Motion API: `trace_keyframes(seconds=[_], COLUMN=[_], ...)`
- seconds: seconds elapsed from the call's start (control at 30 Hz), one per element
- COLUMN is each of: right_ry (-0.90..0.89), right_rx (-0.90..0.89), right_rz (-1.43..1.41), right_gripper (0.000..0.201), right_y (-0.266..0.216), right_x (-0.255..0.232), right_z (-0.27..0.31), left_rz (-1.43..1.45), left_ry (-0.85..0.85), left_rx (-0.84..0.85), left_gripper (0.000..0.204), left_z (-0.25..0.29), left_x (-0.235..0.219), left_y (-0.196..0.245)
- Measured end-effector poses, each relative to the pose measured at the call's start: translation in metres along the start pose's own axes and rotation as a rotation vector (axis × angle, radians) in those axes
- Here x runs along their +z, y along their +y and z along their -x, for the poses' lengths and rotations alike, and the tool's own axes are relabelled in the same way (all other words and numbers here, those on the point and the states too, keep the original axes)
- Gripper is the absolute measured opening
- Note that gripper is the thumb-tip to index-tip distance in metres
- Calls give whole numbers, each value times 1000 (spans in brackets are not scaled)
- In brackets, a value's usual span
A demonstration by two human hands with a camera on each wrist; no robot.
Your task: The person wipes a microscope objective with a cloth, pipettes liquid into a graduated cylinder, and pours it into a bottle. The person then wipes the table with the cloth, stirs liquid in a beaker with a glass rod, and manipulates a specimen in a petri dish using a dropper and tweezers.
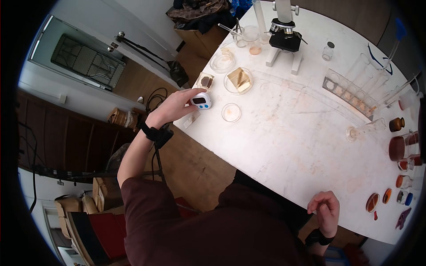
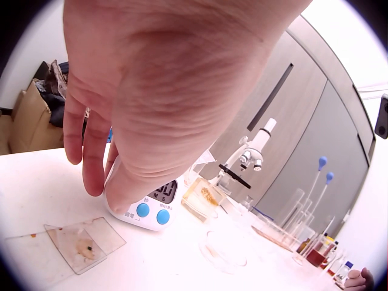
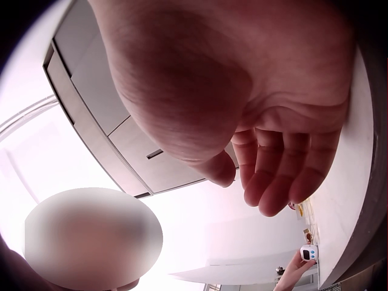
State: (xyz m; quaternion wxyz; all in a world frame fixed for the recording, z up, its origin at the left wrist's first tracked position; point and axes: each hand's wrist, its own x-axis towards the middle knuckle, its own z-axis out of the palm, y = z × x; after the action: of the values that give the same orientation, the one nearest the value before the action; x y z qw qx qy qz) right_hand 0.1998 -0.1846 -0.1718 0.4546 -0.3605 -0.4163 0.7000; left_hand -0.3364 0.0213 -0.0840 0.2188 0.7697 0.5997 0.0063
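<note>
At the table's left corner the left hand (image 1: 179, 103) holds a small white timer (image 1: 202, 101) with a dark display and blue buttons, thumb on one side and fingers around the other. In the left wrist view the timer (image 2: 159, 209) stands on the table, the thumb against its lower left front. Glass slides (image 2: 85, 242) lie beside it, one with a small specimen. The right hand (image 1: 326, 213) is by the table's front edge, holding nothing, its fingers loosely bent; in the right wrist view the fingers of that hand (image 3: 273, 109) hang relaxed.
Petri dishes (image 1: 231, 112) stand right of the timer, one with a gold square (image 1: 239, 80). A microscope (image 1: 285, 35) is at the back, a test tube rack (image 1: 348, 94) to the right. Jars (image 1: 397, 148) and lids (image 1: 372, 202) line the right edge.
</note>
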Motion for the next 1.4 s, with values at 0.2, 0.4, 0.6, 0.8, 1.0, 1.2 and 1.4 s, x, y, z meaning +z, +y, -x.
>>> trace_keyframes(seconds=[0.2, 0.4, 0.6, 0.8, 1.0, 1.2, 1.4], right_ry=[3, 7, 16, 23, 13, 12, 9], right_rx=[-4, -2, -2, 0, 1, 0, -2], right_rz=[3, -5, 6, 2, 3, 0, 0], right_gripper=[40, 40, 41, 42, 43, 43, 41], right_y=[2, 1, 2, 3, 4, 2, 3], right_x=[-1, -2, -2, -3, -4, -3, -3], right_z=[0, 1, 1, 1, 1, 2, 1], left_rz=[7, 14, 8, 33, 9, 18, 25], left_ry=[18, -6, -26, -68, -21, -37, -16], left_rx=[30, 3, -26, -54, 10, -41, -14], left_gripper=[66, 67, 65, 65, 66, 65, 64], left_z=[0, -1, 1, 1, 3, 2, 3], left_x=[3, 1, -1, -3, 0, -1, 1], left_y=[-6, -2, 1, 0, -4, 3, -1])
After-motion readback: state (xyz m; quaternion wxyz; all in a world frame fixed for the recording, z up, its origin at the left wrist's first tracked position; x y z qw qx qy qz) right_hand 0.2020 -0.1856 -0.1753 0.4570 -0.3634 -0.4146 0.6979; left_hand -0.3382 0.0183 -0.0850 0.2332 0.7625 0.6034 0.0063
